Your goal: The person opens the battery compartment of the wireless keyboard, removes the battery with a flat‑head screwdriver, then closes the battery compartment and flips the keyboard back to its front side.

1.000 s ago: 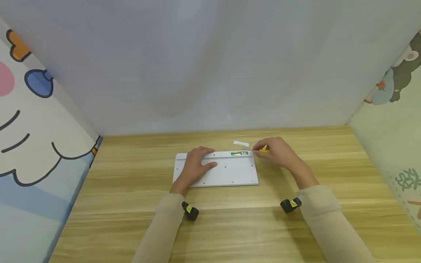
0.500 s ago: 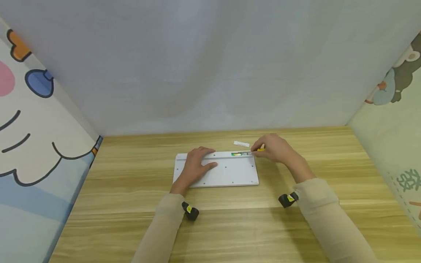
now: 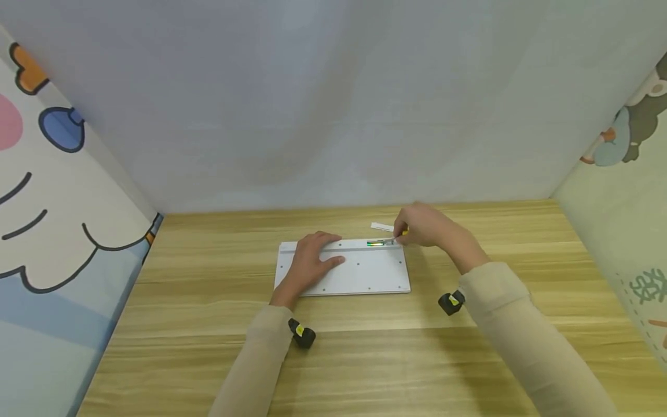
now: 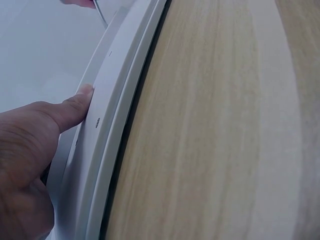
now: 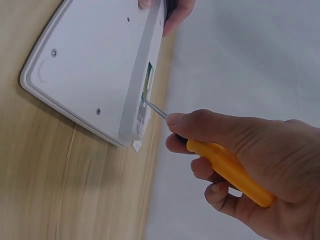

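Observation:
A white keyboard [image 3: 358, 277] lies with its screwed underside up. My left hand [image 3: 308, 263] holds it on the left, thumb on the underside and fingers over the far edge. In the left wrist view, the thumb [image 4: 75, 109] presses near the raised ridge. My right hand [image 3: 424, 225] grips a screwdriver [image 5: 232, 172] by its yellow-orange handle. The metal tip reaches into the open battery slot in the ridge, against the end of a green-and-gold battery [image 5: 147, 80]. Behind the keyboard lies a small white battery cover [image 3: 382, 226].
The wooden table [image 3: 365, 370] ends at a grey-white wall [image 3: 333, 116] behind the keyboard. Cartoon-printed panels stand at left and right. Each sleeve cuff carries a small black camera, such as the right camera [image 3: 451, 302].
My right hand has moved left and slightly away from me, bringing the screwdriver tip from the keyboard's right end into the battery slot. The left hand and keyboard stay put.

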Tool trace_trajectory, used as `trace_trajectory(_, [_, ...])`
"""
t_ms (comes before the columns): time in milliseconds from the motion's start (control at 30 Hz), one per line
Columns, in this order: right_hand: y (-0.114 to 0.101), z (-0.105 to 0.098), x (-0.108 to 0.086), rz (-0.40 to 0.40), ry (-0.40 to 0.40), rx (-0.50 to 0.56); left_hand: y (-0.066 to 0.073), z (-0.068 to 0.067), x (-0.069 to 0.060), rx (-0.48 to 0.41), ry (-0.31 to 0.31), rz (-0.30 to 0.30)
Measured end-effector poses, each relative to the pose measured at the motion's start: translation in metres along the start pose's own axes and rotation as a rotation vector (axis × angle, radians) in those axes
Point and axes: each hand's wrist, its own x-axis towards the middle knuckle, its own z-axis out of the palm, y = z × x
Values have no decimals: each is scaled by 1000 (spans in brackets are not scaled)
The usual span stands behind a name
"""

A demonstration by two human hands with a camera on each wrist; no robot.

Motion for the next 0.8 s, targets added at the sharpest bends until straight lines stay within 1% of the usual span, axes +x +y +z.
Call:
trace_trajectory(167, [-6,-11,9,-10,-65,-48,1,-1,0,-7,1,-5])
trace_trajectory(367, [-16,-17,16,37,-138,-127,3,-2,-1,-14,-22,-16])
trace_trajectory(467, [-23,-20,19,61,-159,-149,4,-4,-2,-20,-19,-14])
trace_trajectory(633, [-38,-25,26,78,-204,-206,5,-6,-2,-18,-16,-13])
trace_trajectory(800, [-45,-27,33,111,-246,-248,5,-8,-3,-24,-24,-22])
